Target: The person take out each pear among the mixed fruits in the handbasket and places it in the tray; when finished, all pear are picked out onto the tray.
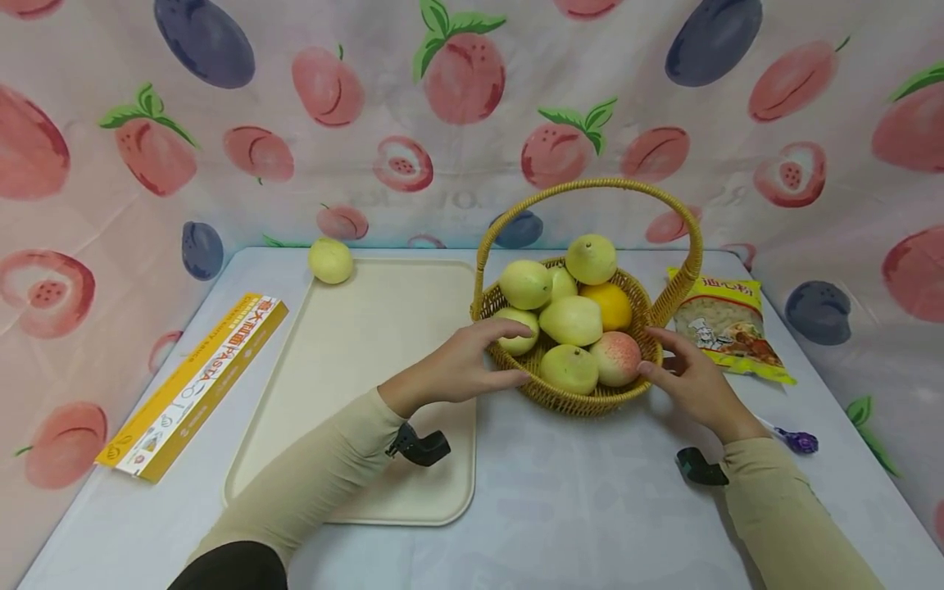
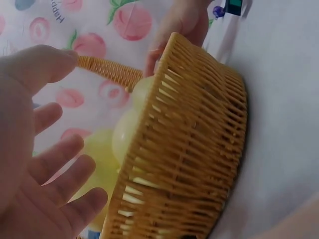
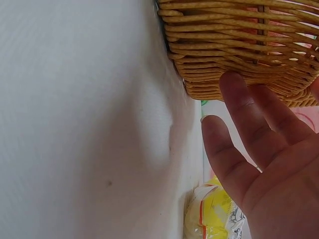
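A woven basket [image 1: 583,403] with a tall arched handle holds several pale yellow-green fruits [image 1: 571,320], an orange [image 1: 606,306] and a peach [image 1: 616,359]. At its left rim is my left hand [image 1: 463,360], thumb and fingers spread apart with nothing between them. The left wrist view shows that palm [image 2: 45,149] facing the woven side, fingers loosely bent. On the opposite side my right hand [image 1: 696,383] has its fingertips right at the basket wall, its thumb close to the peach. In the right wrist view its fingers [image 3: 244,112] extend toward the weave.
A beige tray [image 1: 369,328] lies left of the basket, with one yellow-green fruit [image 1: 331,260] at its far left corner. Farther left is a pasta box [image 1: 195,385]. A yellow snack-like packet [image 1: 730,324] and a purple-wrapped lollipop [image 1: 796,441] lie on the right.
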Tool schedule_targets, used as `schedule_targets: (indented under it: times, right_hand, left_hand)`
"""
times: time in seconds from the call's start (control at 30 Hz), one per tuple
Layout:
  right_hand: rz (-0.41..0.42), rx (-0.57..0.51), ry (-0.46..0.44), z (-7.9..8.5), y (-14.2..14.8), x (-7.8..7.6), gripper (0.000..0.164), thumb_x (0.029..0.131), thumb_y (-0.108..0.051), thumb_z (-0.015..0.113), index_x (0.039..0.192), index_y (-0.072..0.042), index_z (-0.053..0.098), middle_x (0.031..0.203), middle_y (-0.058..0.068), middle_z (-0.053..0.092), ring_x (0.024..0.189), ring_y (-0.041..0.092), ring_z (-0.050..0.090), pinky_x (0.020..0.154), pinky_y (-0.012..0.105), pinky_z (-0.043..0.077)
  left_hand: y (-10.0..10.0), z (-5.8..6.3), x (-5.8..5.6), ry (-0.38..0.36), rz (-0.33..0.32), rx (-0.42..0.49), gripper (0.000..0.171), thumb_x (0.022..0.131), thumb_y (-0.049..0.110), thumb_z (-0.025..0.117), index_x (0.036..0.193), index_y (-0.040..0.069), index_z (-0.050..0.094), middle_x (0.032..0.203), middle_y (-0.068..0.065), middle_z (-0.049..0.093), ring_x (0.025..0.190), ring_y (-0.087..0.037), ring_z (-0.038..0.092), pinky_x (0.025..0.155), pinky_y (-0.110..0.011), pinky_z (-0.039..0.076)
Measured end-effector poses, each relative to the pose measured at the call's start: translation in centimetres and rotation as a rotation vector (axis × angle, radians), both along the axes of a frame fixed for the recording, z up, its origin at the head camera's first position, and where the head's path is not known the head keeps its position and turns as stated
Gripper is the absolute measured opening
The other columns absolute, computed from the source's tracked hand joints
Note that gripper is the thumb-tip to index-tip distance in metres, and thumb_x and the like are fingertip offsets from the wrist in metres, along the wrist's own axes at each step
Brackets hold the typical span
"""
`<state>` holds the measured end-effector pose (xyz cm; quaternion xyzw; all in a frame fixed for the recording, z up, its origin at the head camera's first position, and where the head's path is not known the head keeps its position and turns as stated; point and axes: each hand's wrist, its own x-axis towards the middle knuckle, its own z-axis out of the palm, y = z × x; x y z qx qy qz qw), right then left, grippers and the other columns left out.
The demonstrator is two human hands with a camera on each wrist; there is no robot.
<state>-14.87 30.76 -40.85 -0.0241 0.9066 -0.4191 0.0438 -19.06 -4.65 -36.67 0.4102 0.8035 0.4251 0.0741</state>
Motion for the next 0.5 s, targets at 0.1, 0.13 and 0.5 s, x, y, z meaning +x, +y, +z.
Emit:
schedule_targets:
  times: [0.1, 0.13, 0.5]
  right_hand:
    - [0.0, 0.0, 0.002, 0.0, 0.0, 0.0, 0.075, 0.099, -0.044, 0.061, 0.156, -0.004, 0.031, 0.153, 0.031, 0.031, 0.118, 0.047, 0.048, 0.09, 0.059, 0.047]
    - [0.0, 0.0, 0.001, -0.1, 0.0, 0.0, 0.075, 0.099, -0.044, 0.061, 0.156, -0.005, 0.031, 0.153, 0.031, 0.031, 0.118, 0.047, 0.048, 0.091, 0.06, 0.047]
    - [-0.009, 0.002, -0.012, 0.0, -0.1, 0.1, 0.076, 0.099, -0.045, 0.061, 0.157, -0.005, 0.029, 0.153, 0.031, 0.03, 0.118, 0.047, 0.047, 0.09, 0.059, 0.047]
  left_hand:
    - [0.8, 0.2, -0.2, -0.021, -0.011, -0.012, 0.054, 0.091, 0.022, 0.075, 0.138, 0.004, 0.056, 0.136, -0.011, 0.057, 0.126, -0.029, 0.052, 0.102, -0.042, 0.044]
    - [1.1, 0.2, -0.3, -0.032, -0.014, -0.016, 0.054, 0.091, 0.021, 0.075, 0.139, 0.004, 0.056, 0.137, -0.011, 0.057, 0.126, -0.03, 0.052, 0.103, -0.041, 0.044]
    - [3.8, 0.3, -1.2, -0.067, -0.06, -0.062, 0.057, 0.092, 0.024, 0.074, 0.141, 0.002, 0.054, 0.139, -0.012, 0.055, 0.127, -0.032, 0.05, 0.106, -0.043, 0.041]
